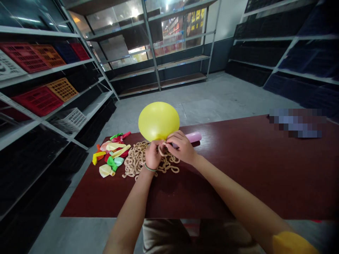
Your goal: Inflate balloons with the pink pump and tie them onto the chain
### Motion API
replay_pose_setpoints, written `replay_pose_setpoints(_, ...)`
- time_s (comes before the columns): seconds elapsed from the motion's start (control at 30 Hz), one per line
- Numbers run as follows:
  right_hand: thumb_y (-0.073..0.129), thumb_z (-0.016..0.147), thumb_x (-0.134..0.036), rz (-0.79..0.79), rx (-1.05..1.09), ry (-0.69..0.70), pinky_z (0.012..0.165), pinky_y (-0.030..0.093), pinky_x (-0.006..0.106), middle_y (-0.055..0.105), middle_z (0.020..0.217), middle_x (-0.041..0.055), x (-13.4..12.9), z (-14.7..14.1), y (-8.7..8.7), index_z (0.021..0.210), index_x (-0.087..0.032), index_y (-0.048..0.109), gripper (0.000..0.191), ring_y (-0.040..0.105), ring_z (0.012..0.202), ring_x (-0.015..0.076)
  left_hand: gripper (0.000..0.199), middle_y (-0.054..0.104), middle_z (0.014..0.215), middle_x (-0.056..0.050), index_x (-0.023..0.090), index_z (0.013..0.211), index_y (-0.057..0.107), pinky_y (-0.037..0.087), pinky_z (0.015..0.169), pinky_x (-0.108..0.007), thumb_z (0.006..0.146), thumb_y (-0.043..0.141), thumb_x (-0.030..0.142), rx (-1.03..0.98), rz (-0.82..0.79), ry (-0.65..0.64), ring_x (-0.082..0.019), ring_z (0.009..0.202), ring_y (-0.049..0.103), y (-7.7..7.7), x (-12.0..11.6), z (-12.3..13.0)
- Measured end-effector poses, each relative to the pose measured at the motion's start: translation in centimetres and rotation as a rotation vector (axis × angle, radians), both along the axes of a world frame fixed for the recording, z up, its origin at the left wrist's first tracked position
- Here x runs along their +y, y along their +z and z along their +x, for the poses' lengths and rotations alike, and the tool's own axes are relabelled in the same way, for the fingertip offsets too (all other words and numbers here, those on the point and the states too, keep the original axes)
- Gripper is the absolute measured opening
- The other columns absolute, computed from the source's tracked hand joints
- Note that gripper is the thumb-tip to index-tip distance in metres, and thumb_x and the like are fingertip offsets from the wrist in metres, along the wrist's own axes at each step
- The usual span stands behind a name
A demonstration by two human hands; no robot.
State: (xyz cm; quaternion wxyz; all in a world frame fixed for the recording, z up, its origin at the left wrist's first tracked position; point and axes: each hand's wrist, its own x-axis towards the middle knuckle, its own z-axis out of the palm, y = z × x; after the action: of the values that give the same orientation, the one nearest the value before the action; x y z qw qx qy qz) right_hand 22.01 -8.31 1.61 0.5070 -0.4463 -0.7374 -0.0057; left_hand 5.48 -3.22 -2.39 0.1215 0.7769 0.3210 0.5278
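An inflated yellow balloon (159,120) stands beyond my hands, its neck down between my fingers. My left hand (153,156), with a thin green band on the wrist, is closed on the balloon's neck. My right hand (182,146) pinches a beige rubber band (162,151) against the neck; the fingers partly hide the knot area. Under and around my left hand lies a heap of beige rubber bands (135,158). Just behind my right hand a pink cylinder (194,137), perhaps a balloon pump, lies on the table.
Uninflated balloons (112,153) in several colours lie at the left of the dark red table (238,158). A blurred bluish item (296,123) lies at the far right. Shelves with plastic crates (39,98) stand left; metal racks (159,70) stand behind.
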Motion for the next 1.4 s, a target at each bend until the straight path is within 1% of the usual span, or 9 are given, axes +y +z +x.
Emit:
replay_pose_setpoints(0.13,0.05,0.094,-0.025,-0.056,0.071,0.07,0.084,0.045,0.035,0.065,0.084,0.003,0.2,0.3,0.4,0.076,-0.023,0.058,0.019,0.055,0.089,0.018,0.01,0.074,0.089,-0.005,0.02,0.098,0.061,0.053,0.067,-0.025,0.091,0.061,0.027,0.026,0.025,-0.028,-0.015,0.075,0.071,0.1,0.0,-0.2)
replay_pose_setpoints(0.23,0.058,0.09,-0.028,-0.124,0.088,0.089,0.081,0.045,0.035,0.063,0.081,0.0017,0.4,0.7,0.6,0.078,-0.024,0.056,0.013,0.053,0.085,0.0181,0.012,0.074,0.088,-0.005,0.02,0.099,0.061,0.053,0.065,-0.025,0.091,0.061,0.029,0.049,0.0,-0.039,-0.015,0.073,0.07,0.1,0.1,-0.4)
replay_pose_setpoints(0.37,0.062,0.089,-0.031,-0.2,0.117,0.133,0.08,0.045,0.034,0.065,0.088,0.0014,0.4,1.2,1.0,0.089,-0.024,0.061,0.007,0.054,0.087,0.018,0.014,0.073,0.081,-0.003,0.02,0.097,0.062,0.053,0.062,-0.025,0.09,0.062,0.033,0.064,0.009,-0.022,-0.014,0.066,0.069,0.0,0.4,-0.7)
replay_pose_setpoints(0.53,0.059,0.091,-0.028,-0.241,0.098,0.192,0.086,0.045,0.036,0.069,0.097,0.0016,0.6,1.5,1.2,0.092,-0.026,0.067,0.008,0.057,0.095,0.0185,0.014,0.073,0.082,-0.005,0.021,0.093,0.064,0.054,0.063,-0.026,0.088,0.065,0.034,0.083,0.067,-0.003,-0.016,0.07,0.07,0.0,0.8,-0.9)
replay_pose_setpoints(0.7,0.06,0.09,-0.029,-0.263,0.091,0.194,0.081,0.045,0.034,0.067,0.09,0.0012,1.0,2.1,0.9,0.084,-0.025,0.065,0.008,0.057,0.092,0.0179,0.014,0.073,0.081,-0.004,0.021,0.093,0.065,0.053,0.065,-0.026,0.089,0.064,0.034,0.123,-0.009,-0.09,-0.015,0.069,0.069,0.4,0.8,-0.7)
replay_pose_setpoints(1.0,0.046,0.098,-0.029,-0.183,0.023,0.064,0.082,0.043,0.034,0.062,0.088,0.0033,0.6,1.2,0.8,0.086,-0.023,0.056,0.017,0.052,0.09,0.0191,0.019,0.071,0.076,-0.003,0.021,0.098,0.067,0.052,0.062,-0.025,0.093,0.058,0.036,0.014,-0.153,-0.129,-0.013,0.062,0.066,0.7,0.6,-0.3)
replay_pose_setpoints(1.17,0.035,0.1,-0.024,-0.088,-0.253,-0.189,0.085,0.04,0.041,0.061,0.095,0.0099,1.0,1.7,0.2,0.091,-0.02,0.058,0.024,0.047,0.093,0.0252,0.02,0.07,0.071,-0.001,0.02,0.095,0.066,0.05,0.059,-0.024,0.092,0.058,0.039,-0.04,-0.165,-0.031,-0.013,0.059,0.065,1.1,0.3,0.1)
replay_pose_setpoints(1.27,0.036,0.1,-0.022,-0.065,-0.307,-0.308,0.084,0.039,0.042,0.061,0.096,0.0119,1.2,2.0,-0.3,0.093,-0.019,0.059,0.025,0.048,0.093,0.0272,0.02,0.069,0.07,0.0,0.021,0.094,0.065,0.049,0.059,-0.023,0.092,0.058,0.039,-0.055,-0.224,-0.025,-0.013,0.058,0.064,1.3,0.2,0.3)
replay_pose_setpoints(1.4,0.036,0.101,-0.023,-0.033,-0.253,-0.256,0.086,0.041,0.041,0.062,0.098,0.0103,1.1,1.6,-0.8,0.096,-0.02,0.059,0.024,0.048,0.095,0.0258,0.022,0.067,0.068,0.0,0.02,0.095,0.064,0.048,0.058,-0.023,0.092,0.058,0.04,-0.095,-0.275,-0.032,-0.012,0.057,0.062,1.3,0.5,0.3)
